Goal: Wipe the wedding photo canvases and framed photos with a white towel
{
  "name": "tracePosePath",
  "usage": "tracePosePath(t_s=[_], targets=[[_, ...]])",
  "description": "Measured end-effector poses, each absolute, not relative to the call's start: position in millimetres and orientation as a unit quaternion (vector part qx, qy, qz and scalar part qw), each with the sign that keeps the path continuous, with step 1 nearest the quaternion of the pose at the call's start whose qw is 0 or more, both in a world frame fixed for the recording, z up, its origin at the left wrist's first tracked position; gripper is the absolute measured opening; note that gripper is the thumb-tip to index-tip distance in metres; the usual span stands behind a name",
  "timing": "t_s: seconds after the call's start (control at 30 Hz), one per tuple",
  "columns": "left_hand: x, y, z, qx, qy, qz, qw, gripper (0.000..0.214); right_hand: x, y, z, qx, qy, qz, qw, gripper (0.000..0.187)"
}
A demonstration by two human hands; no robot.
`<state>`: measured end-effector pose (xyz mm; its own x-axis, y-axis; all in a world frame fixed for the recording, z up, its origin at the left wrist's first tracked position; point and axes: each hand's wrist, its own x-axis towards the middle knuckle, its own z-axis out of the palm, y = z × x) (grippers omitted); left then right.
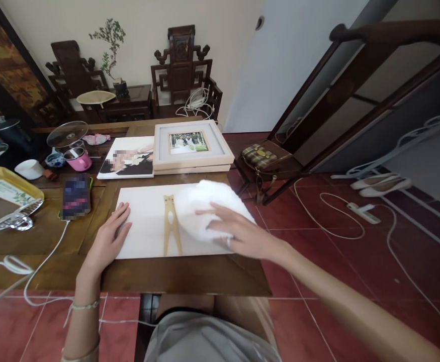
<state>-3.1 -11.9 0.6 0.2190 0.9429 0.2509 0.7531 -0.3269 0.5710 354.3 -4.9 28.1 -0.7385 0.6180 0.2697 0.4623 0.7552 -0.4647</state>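
A white board, likely a picture frame's back (144, 226), lies flat on the wooden table (174, 276) with a light wooden stand piece (170, 226) on its middle. My left hand (108, 236) rests flat on the board's left edge with its fingers spread. My right hand (238, 234) presses a white cloth (200, 208) onto the board's right half, fingers extended over the cloth; the cloth is blurred.
Two stacked framed photos (191, 146) and a canvas print (127, 158) lie behind the board. A phone (75, 197) on a cable, a yellow tray (6, 186), a pink cup (78, 160) and bowls sit left. Carved chairs stand beyond; cables and a power strip (363, 212) lie on the red tiles.
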Motion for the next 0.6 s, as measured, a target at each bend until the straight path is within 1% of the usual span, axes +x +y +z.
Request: tracePosePath(t_s=[0.13,0.27,0.33,0.43,0.53,0.6], targets=[[-3.0,-11.5,0.6,0.763,0.555,0.286,0.169,0.048,348.1,45.5,18.4,-0.335,-0.9,0.163,0.227,0.021],[-3.6,-11.1,-0.6,0.761,0.555,0.289,0.17,0.048,341.7,62.0,7.8,-0.389,-0.873,0.133,0.263,0.024],[-3.5,-11.2,-1.3,0.757,0.559,0.293,0.17,0.048,340.4,53.1,4.7,-0.378,-0.875,0.115,0.28,0.023],[-2.6,-11.6,-1.6,0.753,0.561,0.299,0.166,0.047,342.8,22.2,7.3,-0.34,-0.892,0.119,0.273,0.021],[-1.0,-12.3,-1.1,0.754,0.558,0.304,0.166,0.047,348.5,-20.3,18.8,-0.32,-0.903,0.156,0.239,0.021],[-0.3,-12.6,-0.6,0.755,0.559,0.303,0.163,0.048,350.8,-49.0,28.7,-0.301,-0.914,0.184,0.202,0.026]])
